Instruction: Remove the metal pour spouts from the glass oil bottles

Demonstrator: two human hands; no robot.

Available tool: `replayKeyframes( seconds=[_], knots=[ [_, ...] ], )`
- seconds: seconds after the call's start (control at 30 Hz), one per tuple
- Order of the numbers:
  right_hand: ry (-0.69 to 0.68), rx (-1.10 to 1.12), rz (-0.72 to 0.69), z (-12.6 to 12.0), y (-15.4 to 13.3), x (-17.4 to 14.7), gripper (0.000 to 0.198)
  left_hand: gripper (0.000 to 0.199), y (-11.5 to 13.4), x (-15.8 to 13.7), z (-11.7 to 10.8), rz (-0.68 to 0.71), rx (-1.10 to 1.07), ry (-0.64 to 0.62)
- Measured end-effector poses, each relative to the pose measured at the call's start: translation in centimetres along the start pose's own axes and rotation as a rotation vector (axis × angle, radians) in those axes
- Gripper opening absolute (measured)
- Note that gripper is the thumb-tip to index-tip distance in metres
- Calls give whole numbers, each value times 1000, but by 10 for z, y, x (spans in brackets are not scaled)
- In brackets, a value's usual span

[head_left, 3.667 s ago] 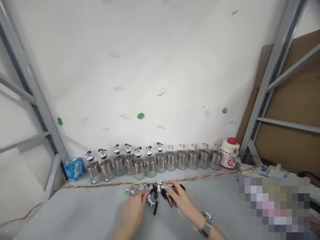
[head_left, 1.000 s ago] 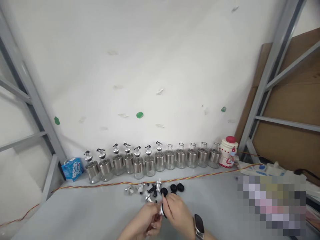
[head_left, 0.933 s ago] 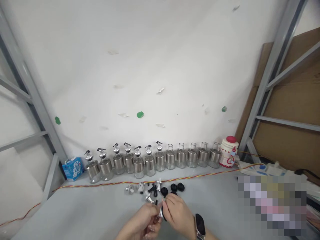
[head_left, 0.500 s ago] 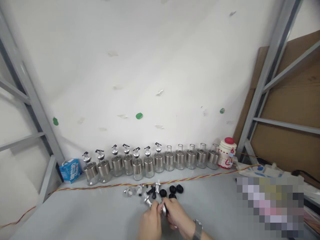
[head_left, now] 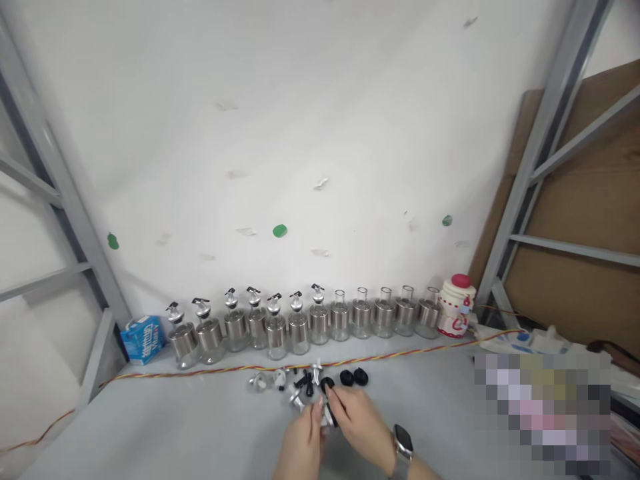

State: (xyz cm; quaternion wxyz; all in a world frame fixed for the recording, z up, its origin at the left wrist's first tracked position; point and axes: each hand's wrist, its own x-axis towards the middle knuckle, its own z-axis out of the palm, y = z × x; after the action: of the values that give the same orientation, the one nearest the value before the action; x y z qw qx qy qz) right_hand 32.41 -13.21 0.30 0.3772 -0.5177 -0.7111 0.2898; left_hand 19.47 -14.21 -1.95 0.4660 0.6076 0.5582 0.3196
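Both hands are together low in the middle, over the grey table. My left hand (head_left: 301,440) is closed, pinching a silver bottle pourer (head_left: 328,417) with a black rim. Against the pourer's other side my right hand (head_left: 364,427) is closed too, with a watch on its wrist. Its fingertips overlap a black round stopper (head_left: 327,385) on the table. Just beyond the hands lie two more black stoppers (head_left: 361,377), small black spout pieces (head_left: 309,383) and several silver-and-white pourer parts (head_left: 260,381). The pourer's lower part is hidden by the fingers.
A row of glass bottles with steel sleeves (head_left: 276,330) stands along the wall; those on the left carry pourers, the right ones have bare necks (head_left: 385,293). A twisted cord (head_left: 240,369) crosses the table. A blue box (head_left: 142,341) and a white-and-red jar (head_left: 456,307) flank the row.
My right hand has shifted slightly up and turned, so the watch face now shows. Its fingers now reach over the nearer black stoppers. The pourer stays between the hands; the view has shifted slightly.
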Motion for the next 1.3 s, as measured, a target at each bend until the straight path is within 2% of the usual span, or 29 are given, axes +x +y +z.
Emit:
replayKeyframes(
  seconds=[0.07, 0.13, 0.2, 0.27, 0.4, 0.5, 0.53, 0.6, 0.67, 0.7, 0.77, 0.83, 0.9, 0.97, 1.03, 1.13, 1.2, 1.23, 1.3],
  knots=[
    [-57, 201, 285, 8, 0, 3, 36, 47, -3, -2, 4, 138, 271, 196],
    [-172, 374, 525, 16, 1, 4, 37, 45, -5, -3, 4, 222, 481, 271],
    [-244, 468, 639, 20, 3, 4, 36, 44, -5, -2, 1, 246, 553, 252],
    [-229, 504, 663, 23, 6, 4, 34, 44, -6, 0, -2, 196, 470, 186],
    [-121, 455, 580, 28, 12, 7, 38, 49, -7, 5, 2, 16, 75, 75],
    [-17, 283, 358, 25, 13, 5, 43, 53, -6, 7, 8, -65, -89, 55],
    [3, 207, 271, 23, 11, 4, 44, 53, -6, 8, 7, -94, -138, 3],
    [-3, 64, 89, 16, 7, -2, 45, 51, -3, 7, 2, -175, -190, -188],
    [-26, -62, -108, 7, 2, -7, 42, 50, -1, 7, -8, -274, -153, -396],
    [-30, -116, -194, 4, 0, -8, 39, 50, -1, 6, -12, -305, -127, -453],
    [-14, -184, -270, 0, -2, -10, 34, 51, 0, 6, -17, -315, -96, -443],
    [16, -174, -201, -1, -2, -7, 30, 51, 1, 6, -17, -266, -94, -359],
    [5, -52, 5, 3, 1, -3, 30, 48, 2, 4, -13, -120, 36, -155],
    [-57, 98, 234, 10, 5, 0, 33, 39, 3, 1, -10, 55, 331, 82],
    [-126, 193, 389, 18, 8, 2, 39, 36, 5, -2, -9, 175, 633, 220],
    [-172, 309, 518, 28, 9, 1, 42, 35, 5, -4, -8, 189, 778, 231],
    [-143, 347, 540, 31, 9, 1, 40, 36, 3, -1, -7, 145, 662, 215],
    [-103, 321, 498, 31, 9, 1, 40, 38, 1, 2, -5, 108, 545, 186],
    [-2, 187, 319, 27, 8, 0, 39, 44, -2, 6, -2, 41, 313, 115]
  ],
)
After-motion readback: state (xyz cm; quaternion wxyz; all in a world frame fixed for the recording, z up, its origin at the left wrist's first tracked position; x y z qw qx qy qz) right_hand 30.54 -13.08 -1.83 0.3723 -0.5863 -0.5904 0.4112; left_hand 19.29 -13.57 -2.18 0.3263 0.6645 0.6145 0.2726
